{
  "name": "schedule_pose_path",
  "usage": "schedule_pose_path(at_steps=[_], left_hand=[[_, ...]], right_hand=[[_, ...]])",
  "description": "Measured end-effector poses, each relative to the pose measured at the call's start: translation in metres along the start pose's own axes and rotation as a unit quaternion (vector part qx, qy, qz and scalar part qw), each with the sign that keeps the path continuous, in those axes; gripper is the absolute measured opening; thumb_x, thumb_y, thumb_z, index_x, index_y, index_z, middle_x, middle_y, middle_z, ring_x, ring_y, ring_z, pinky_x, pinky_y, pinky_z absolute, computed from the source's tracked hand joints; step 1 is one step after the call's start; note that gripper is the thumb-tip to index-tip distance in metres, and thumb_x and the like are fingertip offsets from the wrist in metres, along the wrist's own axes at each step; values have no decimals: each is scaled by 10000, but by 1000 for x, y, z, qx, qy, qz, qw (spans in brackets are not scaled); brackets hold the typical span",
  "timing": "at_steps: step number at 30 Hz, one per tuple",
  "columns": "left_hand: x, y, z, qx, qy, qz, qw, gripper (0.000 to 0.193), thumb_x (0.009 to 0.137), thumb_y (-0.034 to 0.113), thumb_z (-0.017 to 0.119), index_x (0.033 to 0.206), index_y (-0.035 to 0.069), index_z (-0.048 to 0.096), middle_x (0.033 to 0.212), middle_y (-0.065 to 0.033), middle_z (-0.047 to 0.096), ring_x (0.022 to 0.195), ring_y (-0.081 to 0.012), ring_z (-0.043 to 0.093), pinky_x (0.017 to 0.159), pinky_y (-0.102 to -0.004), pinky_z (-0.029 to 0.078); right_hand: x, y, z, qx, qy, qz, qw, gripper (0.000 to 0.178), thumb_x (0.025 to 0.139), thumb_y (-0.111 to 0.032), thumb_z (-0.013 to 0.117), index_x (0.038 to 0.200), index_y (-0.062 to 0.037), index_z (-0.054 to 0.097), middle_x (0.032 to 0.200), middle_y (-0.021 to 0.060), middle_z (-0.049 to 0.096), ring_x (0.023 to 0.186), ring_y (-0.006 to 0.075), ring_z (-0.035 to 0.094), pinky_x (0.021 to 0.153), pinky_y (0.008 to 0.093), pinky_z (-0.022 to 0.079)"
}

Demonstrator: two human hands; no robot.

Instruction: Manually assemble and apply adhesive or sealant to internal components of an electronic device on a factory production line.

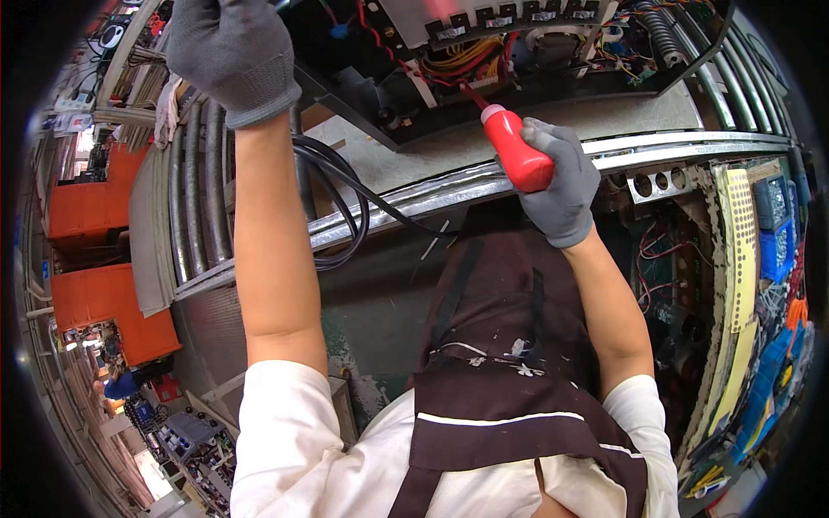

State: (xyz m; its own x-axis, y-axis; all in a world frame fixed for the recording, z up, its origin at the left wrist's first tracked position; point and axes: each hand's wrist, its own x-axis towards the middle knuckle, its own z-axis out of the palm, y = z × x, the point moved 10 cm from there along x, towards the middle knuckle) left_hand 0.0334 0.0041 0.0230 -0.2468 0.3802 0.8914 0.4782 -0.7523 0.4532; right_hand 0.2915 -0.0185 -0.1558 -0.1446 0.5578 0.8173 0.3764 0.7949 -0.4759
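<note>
Okay, your right hand (563, 183) grips the red bottle (518, 148), nozzle (472, 95) at the machine's (587, 99) wires (471, 56); over-squeezing could drip onto them. Left hand's (233, 65) fingers cut off, can't tell.

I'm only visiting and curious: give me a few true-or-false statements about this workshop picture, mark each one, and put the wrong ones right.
1. The right hand holds a red bottle. True.
2. The left hand is bare. False: it wears a grey glove.
3. The bottle's thin nozzle points away from the person's body. True.
4. A looped black cable lies to the right of the bottle. False: it lies to the left of it.
5. The person's apron is bright yellow. False: it is dark brown.
6. A blue bin shows near the right edge of the picture. True.
</note>
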Motion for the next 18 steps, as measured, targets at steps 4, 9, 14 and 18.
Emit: schedule_pose_path(at_steps=[4,9,14,18], left_hand=[[-1,7,8,22,0,1,1000,166,947,179,562,925,21,606,856,8,585,720,-37,496,596,-156,391],[1,4,3,14,35,-1,999,166,944,179,567,915,22,610,839,11,585,691,-33,491,581,-158,383],[2,1,4,6,-13,9,1000,174,945,186,565,888,32,624,822,-6,604,690,-52,522,592,-177,412],[0,7,-1,79,32,37,996,239,912,236,616,931,9,686,870,-74,684,753,-135,626,677,-266,509]], right_hand=[[-1,-2,0,-3,6,-9,1000,504,548,40,749,1017,-69,598,954,139,646,871,310,664,682,347,552],[0,-2,4,-8,4,-14,1000,497,550,29,750,1015,-64,602,953,144,646,869,308,665,676,346,553],[-7,3,0,-21,11,-4,1000,501,542,38,751,1009,-62,599,956,144,644,864,307,665,674,348,554],[-7,6,-5,-5,25,-4,1000,510,540,47,749,1013,-60,591,950,142,646,857,305,665,670,343,553]])
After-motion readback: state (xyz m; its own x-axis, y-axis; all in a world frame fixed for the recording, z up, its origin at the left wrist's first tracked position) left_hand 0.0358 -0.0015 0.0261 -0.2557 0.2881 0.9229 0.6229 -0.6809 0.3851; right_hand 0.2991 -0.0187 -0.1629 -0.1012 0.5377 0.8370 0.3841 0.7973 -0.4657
